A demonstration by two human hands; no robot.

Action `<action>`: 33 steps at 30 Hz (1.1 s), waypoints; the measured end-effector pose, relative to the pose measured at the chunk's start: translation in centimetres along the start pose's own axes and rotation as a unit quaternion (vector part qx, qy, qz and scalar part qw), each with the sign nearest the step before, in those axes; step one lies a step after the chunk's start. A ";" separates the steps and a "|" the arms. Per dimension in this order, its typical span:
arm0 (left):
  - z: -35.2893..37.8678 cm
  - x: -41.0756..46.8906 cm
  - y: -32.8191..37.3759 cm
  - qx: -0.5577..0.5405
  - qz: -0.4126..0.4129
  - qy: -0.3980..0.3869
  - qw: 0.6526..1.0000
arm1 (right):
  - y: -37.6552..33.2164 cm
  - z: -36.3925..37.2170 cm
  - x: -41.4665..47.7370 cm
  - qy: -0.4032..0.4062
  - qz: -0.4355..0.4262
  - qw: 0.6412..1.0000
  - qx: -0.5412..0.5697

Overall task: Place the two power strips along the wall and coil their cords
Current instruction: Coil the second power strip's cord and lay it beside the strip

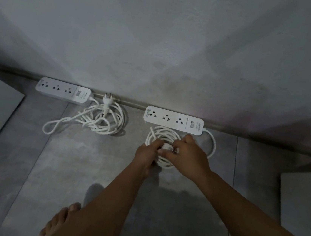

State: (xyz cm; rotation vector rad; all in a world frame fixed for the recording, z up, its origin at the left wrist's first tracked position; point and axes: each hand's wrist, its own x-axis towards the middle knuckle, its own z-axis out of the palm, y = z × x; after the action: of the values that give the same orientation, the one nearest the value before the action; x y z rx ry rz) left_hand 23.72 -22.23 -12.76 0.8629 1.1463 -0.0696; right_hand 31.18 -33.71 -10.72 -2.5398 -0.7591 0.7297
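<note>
Lighting is dim, so the exact grip is hard to read: both hands sit over the middle of the right cord (pixel 159 134), the left hand (pixel 147 154) curled round its loops, the right hand (pixel 187 157) pinching a white bit of it, and this cord's plug is hidden under the fingers. The right power strip (pixel 174 120) lies against the wall (pixel 161 39), coil just in front. The left power strip (pixel 63 91) is along the wall too, its left cord (pixel 100 122) in a looser heap, plug (pixel 106 102) showing. Grey tiled floor (pixel 65 165), a bare foot (pixel 60 222) cut off at the bottom edge.
</note>
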 end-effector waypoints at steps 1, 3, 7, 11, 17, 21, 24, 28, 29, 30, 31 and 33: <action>-0.2 0.1 0.0 0.010 -0.005 -0.011 1.000 | 0.1 0.1 0.0 0.008 0.006 1.000 0.027; -0.6 0.4 0.1 0.046 0.006 0.006 0.999 | 0.7 -0.3 0.1 0.001 0.004 0.996 0.088; -1.7 1.4 -0.3 0.218 0.128 0.145 0.957 | 2.8 -2.0 0.1 -0.071 0.058 0.941 0.326; -2.1 1.5 -0.4 0.336 0.197 0.156 0.908 | 5.5 -2.0 -0.1 -0.080 0.185 0.874 0.443; -1.5 0.2 -1.5 0.490 0.209 0.184 0.826 | 6.5 -1.5 -1.4 0.109 0.127 0.955 0.245; -0.7 -0.6 -2.1 0.453 0.220 0.154 0.850 | 3.2 1.3 -2.3 0.168 0.158 0.913 0.336; 0.2 -1.4 -2.9 0.479 0.251 0.127 0.832 | 1.2 2.4 -2.4 0.197 0.245 0.875 0.368; 0.8 -1.5 -3.5 0.500 0.283 0.140 0.806 | 0.8 2.8 -3.3 0.222 0.311 0.864 0.326; 1.0 -1.1 -3.2 0.506 0.306 0.163 0.789 | 0.7 2.8 -3.2 0.209 0.313 0.863 0.337; 1.1 -0.4 -2.5 0.504 0.321 0.182 0.781 | 0.6 2.8 -3.0 0.198 0.316 0.862 0.342; 1.4 0.2 -1.5 0.470 0.313 0.190 0.803 | 0.7 2.7 -2.7 0.192 0.317 0.866 0.337; 1.9 1.8 1.0 0.354 0.261 0.164 0.883 | 1.1 2.5 -2.3 0.188 0.289 0.884 0.315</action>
State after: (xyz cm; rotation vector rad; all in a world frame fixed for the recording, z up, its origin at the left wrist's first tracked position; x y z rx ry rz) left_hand 26.47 -22.12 -13.44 1.8752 1.1697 0.1173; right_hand 28.56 -35.35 -12.36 -2.1596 0.3523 0.5026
